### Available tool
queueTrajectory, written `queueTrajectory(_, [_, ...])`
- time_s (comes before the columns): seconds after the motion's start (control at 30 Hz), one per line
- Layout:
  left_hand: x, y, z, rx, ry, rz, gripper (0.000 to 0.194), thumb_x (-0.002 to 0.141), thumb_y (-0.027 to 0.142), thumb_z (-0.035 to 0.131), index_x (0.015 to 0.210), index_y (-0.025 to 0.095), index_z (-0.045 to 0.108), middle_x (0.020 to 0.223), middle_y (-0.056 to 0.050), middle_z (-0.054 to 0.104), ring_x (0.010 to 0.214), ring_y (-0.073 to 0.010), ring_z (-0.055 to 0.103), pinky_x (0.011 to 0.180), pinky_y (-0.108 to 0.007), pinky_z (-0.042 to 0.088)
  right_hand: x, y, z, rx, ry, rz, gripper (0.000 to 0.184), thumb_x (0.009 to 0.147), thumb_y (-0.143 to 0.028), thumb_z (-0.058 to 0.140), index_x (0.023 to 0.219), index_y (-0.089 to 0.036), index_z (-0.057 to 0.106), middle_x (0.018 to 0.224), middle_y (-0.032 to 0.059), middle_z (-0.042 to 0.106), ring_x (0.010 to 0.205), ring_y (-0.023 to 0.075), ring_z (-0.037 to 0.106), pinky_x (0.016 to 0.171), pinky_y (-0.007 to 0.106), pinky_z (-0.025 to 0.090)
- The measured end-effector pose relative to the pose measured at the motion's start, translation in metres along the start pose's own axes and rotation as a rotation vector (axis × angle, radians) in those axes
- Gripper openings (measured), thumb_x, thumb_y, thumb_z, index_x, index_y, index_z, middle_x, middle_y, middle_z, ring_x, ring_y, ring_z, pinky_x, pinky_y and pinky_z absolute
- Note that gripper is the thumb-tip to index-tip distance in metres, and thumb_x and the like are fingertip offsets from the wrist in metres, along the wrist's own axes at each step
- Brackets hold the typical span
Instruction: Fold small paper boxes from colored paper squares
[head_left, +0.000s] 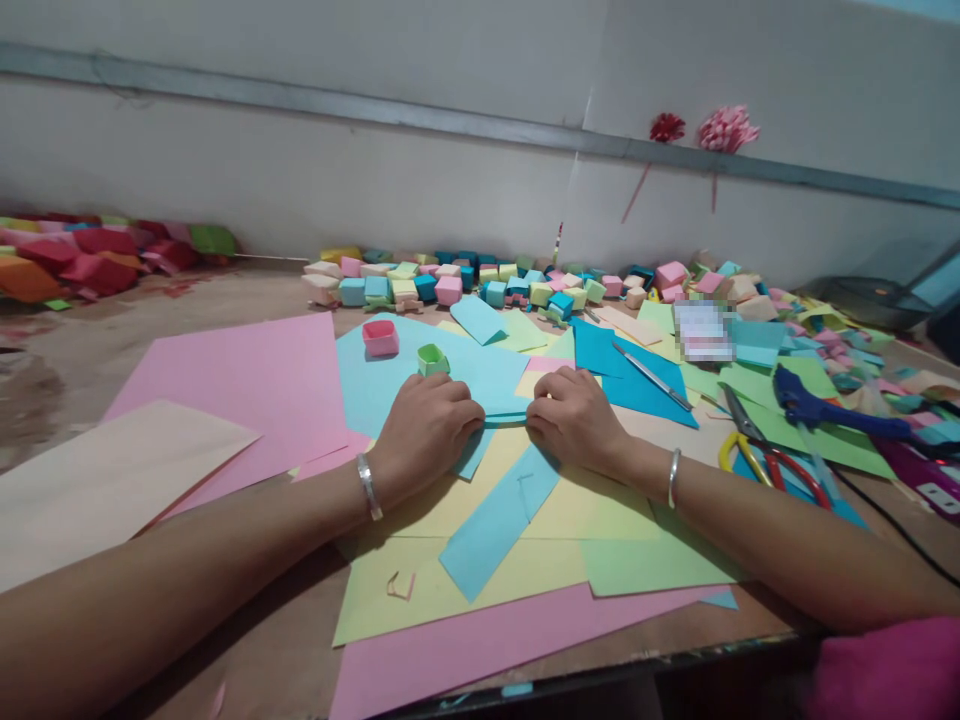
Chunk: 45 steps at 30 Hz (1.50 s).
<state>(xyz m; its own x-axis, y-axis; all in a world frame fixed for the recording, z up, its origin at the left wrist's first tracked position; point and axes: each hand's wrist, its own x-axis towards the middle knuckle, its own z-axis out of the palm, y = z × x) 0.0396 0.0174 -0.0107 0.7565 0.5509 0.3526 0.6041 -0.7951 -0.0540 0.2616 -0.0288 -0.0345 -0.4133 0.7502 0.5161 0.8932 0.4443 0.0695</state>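
Blue strip (505, 416): folded, centre of the frame, spanning the gap between both hands.
Left hand (429, 428): fingers pinching the strip's left end.
Right hand (576, 420): fingers pinching its right end.
Loose strip (495, 530): light blue, marked with thin lines, lying slantwise at lower centre on a yellow sheet (420, 575).
Boxes: one pink (381, 342), one green (433, 362), small, open-topped, just above the left hand in the frame.
Pink sheet (247, 375): left of frame, partly under a cream sheet (142, 455).
Scissors (742, 418): right of frame, yellow and red handles, near a blue glue gun (814, 408).
Paper cubes (450, 290): multicoloured, along the counter's (270, 290) far edge, upper centre.
Flowers: red (667, 127), pink (727, 130), at the rail (450, 115), upper right.
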Motion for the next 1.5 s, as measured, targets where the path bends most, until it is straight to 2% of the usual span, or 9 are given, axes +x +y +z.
queueTrajectory(0.2, [0.002,-0.003,0.004,-0.070,-0.061,-0.013,0.028,0.093,0.022,0.051,0.077,0.017,0.073,0.075,-0.006,0.067,0.070,-0.0202,0.053,0.062,-0.033,0.031,-0.001,0.008,0.005,0.233,-0.086,0.156,0.015,0.085,-0.024,0.060,0.073,-0.017,0.065,0.083,0.0058,0.060,0.075,0.0165,0.046,0.065,0.031,0.026])
queueTrajectory(0.47, [0.007,-0.009,0.011,-0.252,-0.139,-0.208,0.020,0.090,0.027,0.052,0.080,0.018,0.067,0.078,-0.005,0.067,0.075,-0.0209,0.056,0.062,-0.031,0.034,0.004,0.007,0.005,0.356,-0.154,0.375,0.020,0.080,-0.026,0.061,0.063,-0.018,0.055,0.071,0.0022,0.054,0.071,0.0155,0.046,0.066,0.029,0.031])
queueTrajectory(0.77, [0.007,-0.009,0.015,-0.355,-0.128,-0.255,0.010,0.086,0.022,0.055,0.082,0.019,0.063,0.075,-0.002,0.064,0.073,-0.0192,0.055,0.061,-0.029,0.033,0.008,0.012,0.006,0.347,-0.251,0.442,0.028,0.081,-0.034,0.065,0.061,-0.017,0.054,0.069,0.0014,0.055,0.066,0.0133,0.047,0.060,0.027,0.029])
queueTrajectory(0.9, [0.006,-0.007,0.015,-0.383,-0.106,-0.214,0.017,0.086,0.014,0.053,0.086,0.021,0.069,0.075,-0.003,0.061,0.074,-0.0187,0.054,0.061,-0.028,0.033,0.012,0.011,0.003,0.334,-0.299,0.469,0.030,0.082,-0.036,0.064,0.060,-0.017,0.056,0.070,0.0024,0.057,0.063,0.0127,0.047,0.057,0.027,0.028])
queueTrajectory(1.17, [0.004,-0.010,0.017,-0.368,-0.057,-0.167,0.025,0.088,0.016,0.056,0.086,0.026,0.078,0.072,-0.004,0.058,0.071,-0.0182,0.052,0.060,-0.029,0.033,0.016,0.010,0.001,0.290,-0.338,0.498,0.030,0.082,-0.037,0.062,0.061,-0.017,0.054,0.073,0.0032,0.058,0.065,0.0128,0.048,0.057,0.027,0.028])
queueTrajectory(1.33, [0.003,-0.013,0.020,-0.301,-0.071,-0.077,0.045,0.083,0.000,0.049,0.099,0.032,0.077,0.069,-0.003,0.055,0.068,-0.0173,0.047,0.058,-0.029,0.029,0.016,0.008,0.001,0.294,-0.334,0.519,0.028,0.080,-0.037,0.060,0.062,-0.018,0.052,0.073,0.0032,0.059,0.065,0.0132,0.049,0.056,0.027,0.028])
queueTrajectory(1.5, [0.004,-0.013,0.019,-0.232,-0.094,-0.004,0.050,0.085,0.001,0.046,0.109,0.035,0.074,0.071,-0.004,0.054,0.066,-0.0170,0.045,0.058,-0.030,0.028,0.015,0.008,0.001,0.304,-0.314,0.509,0.021,0.080,-0.032,0.059,0.066,-0.018,0.052,0.074,0.0026,0.058,0.068,0.0140,0.049,0.058,0.027,0.029])
